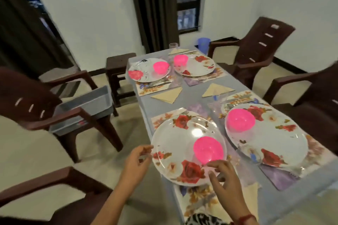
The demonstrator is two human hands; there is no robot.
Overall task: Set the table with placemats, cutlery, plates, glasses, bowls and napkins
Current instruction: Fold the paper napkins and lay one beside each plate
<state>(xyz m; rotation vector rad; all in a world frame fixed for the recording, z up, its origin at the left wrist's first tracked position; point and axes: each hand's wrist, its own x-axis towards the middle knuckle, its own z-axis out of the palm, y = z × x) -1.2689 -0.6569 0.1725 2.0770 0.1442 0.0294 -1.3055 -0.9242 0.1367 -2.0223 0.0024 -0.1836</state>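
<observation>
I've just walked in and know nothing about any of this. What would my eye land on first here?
The bright pink bowls, one on each of four rose-patterned plates along the grey-blue table. Next, the two hands at the nearest plate: the left hand by its left rim, the right hand over its near edge beside the bowl. Dark brown chairs stand round the table.

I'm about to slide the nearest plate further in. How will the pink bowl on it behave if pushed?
The pink bowl looks like thin plastic, so probably light. It sits on a glossy plate, so it would likely slide rather than tip. Its low, wide shape also argues against toppling.
</observation>
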